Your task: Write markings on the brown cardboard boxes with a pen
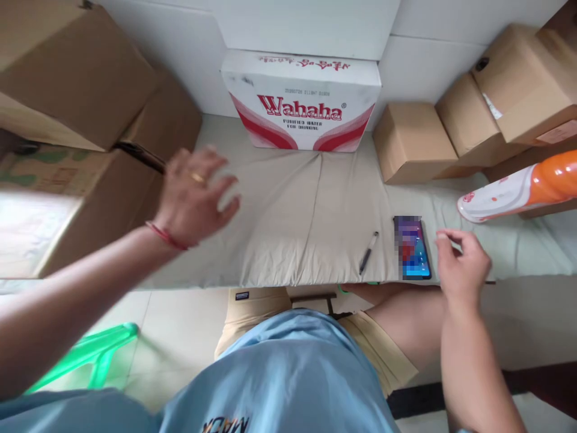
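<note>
My left hand (193,192) hovers over the left part of the cloth-covered table, blurred a little by motion. Its fingers are spread and it holds nothing. Brown cardboard boxes stand just left of it. My right hand (463,264) is by the table's front edge, right of a phone (413,248) with a lit screen. Its fingers are curled, with thumb and forefinger drawn together, and nothing shows between them. Left of the phone lies a black-and-clear pen (369,252).
A white and red Wahaha water carton (306,108) stands against the back wall. Cardboard boxes (412,141) line the right, with an orange and white cylinder (509,189) tilted before them. More boxes (85,66) are stacked left. A green plastic stool (94,355) is below left.
</note>
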Motion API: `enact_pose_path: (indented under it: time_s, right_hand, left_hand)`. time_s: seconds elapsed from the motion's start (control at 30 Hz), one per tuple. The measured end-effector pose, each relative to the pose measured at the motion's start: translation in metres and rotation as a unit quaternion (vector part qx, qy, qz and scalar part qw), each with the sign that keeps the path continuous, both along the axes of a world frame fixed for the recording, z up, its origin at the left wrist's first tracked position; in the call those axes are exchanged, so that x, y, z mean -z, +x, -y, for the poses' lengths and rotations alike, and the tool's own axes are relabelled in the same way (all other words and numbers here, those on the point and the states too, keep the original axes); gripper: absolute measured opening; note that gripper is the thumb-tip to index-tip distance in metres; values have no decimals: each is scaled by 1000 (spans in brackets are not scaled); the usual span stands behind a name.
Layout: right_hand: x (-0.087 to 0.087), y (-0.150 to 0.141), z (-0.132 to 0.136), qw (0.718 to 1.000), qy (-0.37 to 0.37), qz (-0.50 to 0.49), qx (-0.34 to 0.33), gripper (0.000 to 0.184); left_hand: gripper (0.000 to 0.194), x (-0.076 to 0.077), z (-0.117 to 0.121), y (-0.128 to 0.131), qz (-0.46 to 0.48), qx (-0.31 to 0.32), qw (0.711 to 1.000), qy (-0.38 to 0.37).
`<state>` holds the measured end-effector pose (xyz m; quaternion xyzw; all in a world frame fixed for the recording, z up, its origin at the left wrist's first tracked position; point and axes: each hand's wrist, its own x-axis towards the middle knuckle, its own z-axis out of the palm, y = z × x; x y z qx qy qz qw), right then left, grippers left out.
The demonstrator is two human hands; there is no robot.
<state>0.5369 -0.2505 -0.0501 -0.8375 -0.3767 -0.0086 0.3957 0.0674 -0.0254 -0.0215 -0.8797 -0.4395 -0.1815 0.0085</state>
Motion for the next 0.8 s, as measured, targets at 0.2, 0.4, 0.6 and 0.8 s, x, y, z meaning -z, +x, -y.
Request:
enact_pose_path:
  time_s: [0.2,0.4,0.6,0.8]
  right_hand:
    - [-19,58,-122,993,-54,103,-35,95]
    - [-41,60,-198,974,-207,82,-28,151]
    - [-31,58,-219,980,-173,79,-55,137]
    - [-30,57,-221,983,-169,71,-17,117]
  left_hand:
    - [48,93,71,-4,-5,-92,989,-118]
    - [46,108,83,-10,35,-110,987,-116]
    - [43,106,81,-7,43,-110,986,-117]
    - [43,105,80,-8,42,-109,986,-118]
